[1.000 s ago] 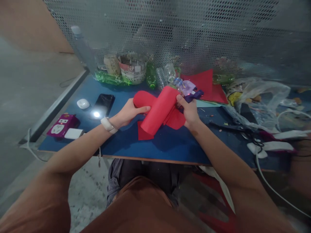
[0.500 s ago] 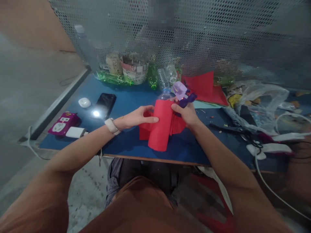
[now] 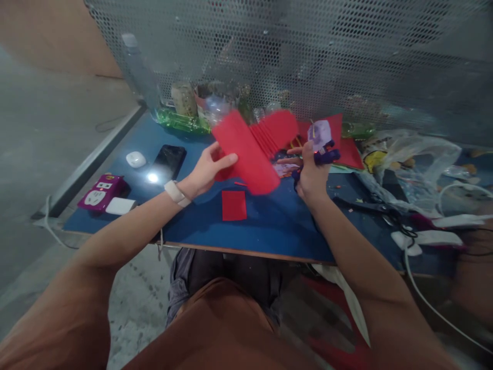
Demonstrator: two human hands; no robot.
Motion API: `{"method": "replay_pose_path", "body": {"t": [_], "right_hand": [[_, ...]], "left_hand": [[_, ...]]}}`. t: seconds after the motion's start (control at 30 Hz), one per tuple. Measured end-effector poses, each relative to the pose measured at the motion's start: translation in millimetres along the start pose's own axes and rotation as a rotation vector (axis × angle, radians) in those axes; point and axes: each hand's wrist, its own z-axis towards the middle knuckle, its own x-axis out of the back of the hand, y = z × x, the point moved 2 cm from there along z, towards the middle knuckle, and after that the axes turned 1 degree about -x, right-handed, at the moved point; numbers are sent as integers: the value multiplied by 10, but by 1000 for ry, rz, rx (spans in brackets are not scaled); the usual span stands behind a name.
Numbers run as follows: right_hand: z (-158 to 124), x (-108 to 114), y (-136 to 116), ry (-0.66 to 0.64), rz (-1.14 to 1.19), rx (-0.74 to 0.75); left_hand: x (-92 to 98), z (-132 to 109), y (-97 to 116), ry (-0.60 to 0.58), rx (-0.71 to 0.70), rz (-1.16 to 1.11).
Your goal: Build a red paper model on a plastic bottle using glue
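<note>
My left hand (image 3: 213,167) grips a plastic bottle wrapped in red paper (image 3: 248,154), thumb on the front. The bottle's clear neck (image 3: 216,105) points up and left, blurred by motion. Pleated red paper (image 3: 275,131) fans out from its right side. In my right hand (image 3: 311,172), off to the right, is a dark purple tool (image 3: 327,155) with a lilac tag-like piece (image 3: 320,134); its kind is unclear. Some of my right fingers stretch toward the pleats, apparently without touching. Below the bottle, a red paper square (image 3: 233,205) lies flat on the blue table (image 3: 192,226).
A phone (image 3: 168,162) with its light on, a white case (image 3: 135,159) and a purple socket block (image 3: 102,192) sit left. Green bottles (image 3: 183,122) line the mesh panel (image 3: 269,67). Red sheets (image 3: 350,152), black scissors (image 3: 358,204) and a plastic bag (image 3: 419,149) lie right.
The wrapped bottle has been lifted and tilted, its neck swinging left. My right hand has come away from it to the right with the purple tool. The red square now shows fully.
</note>
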Motion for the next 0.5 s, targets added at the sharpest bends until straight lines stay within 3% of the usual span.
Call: {"method": "replay_pose_path", "body": {"t": [0.07,0.17,0.33,0.5], "right_hand": [[-54,-34,27,-71,-8,-40],[-210,-106,52,-158,-31,-51],[-377,-170,44,-120,-149,-33],[-351,-138,5,-90,-128,-22]], "left_hand": [[39,42,11,105,-57,1],[16,48,23,155,-100,9],[-79,-40,-17,100,3,-16],[-32,-76,-118,73,88,-36]]}}
